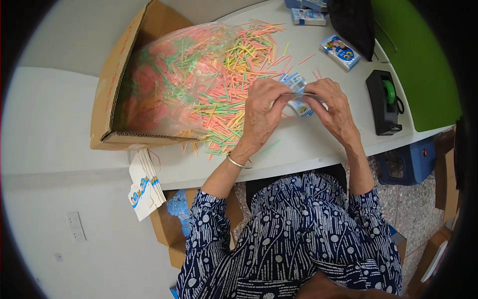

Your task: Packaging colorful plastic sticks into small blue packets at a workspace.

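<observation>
Both my hands are raised over the table, fingertips close together. Between them is a small blue-and-white printed packet (302, 109), parts of it showing above and below the fingers. My left hand (263, 109) pinches its left side between thumb and fingers. On the other side my right hand (335, 109) grips it the same way, thumb bent inward. Whether it is a bag or a carton, I cannot tell. Just left of my hands lies a heap of short thin sticks, like cut straws (224, 117), in pink, green and yellow.
A cardboard box (112, 84) lies tipped on the table, a clear bag of sticks (167, 74) spilling from it. Small printed boxes (340, 52) and a black tape dispenser (381, 102) are at the right. Flattened white cartons (144, 187) hang at the left edge.
</observation>
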Motion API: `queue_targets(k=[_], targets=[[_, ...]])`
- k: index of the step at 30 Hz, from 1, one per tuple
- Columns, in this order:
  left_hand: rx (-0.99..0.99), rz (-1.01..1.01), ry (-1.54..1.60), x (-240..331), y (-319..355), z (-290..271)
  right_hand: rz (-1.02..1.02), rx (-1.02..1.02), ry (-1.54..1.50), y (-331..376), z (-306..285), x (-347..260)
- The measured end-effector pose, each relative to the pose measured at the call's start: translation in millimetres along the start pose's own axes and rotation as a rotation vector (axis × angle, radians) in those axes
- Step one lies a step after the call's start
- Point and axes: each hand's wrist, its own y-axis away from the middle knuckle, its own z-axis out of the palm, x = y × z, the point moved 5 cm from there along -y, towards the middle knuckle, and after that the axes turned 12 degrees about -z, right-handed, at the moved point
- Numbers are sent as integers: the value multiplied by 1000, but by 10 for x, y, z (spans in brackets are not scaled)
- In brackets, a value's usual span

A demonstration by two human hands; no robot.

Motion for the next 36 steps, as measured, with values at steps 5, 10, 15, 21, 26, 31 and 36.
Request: queue_targets(k=[5,10,15,21,26,31,36], targets=[[17,-132,25,-105,281,-80,88,1,-117,114,149,-29],[-48,-190,-143,-255,485,-258,104,-168,-205,186,449,-123],[-155,-99,-253,-410,408,-573,104,-180,-262,208,559,-115],[-264,136,-940,-666,272,-826,448,-14,-429,259,376,117],[-289,260,-992,-746,186,-632,488,-21,-417,271,393,145],[-273,379,-1171,-891,166,-384,537,1,-437,271,365,155],[-271,290,-1117,-926,87,-362,586,55,-447,294,356,219]])
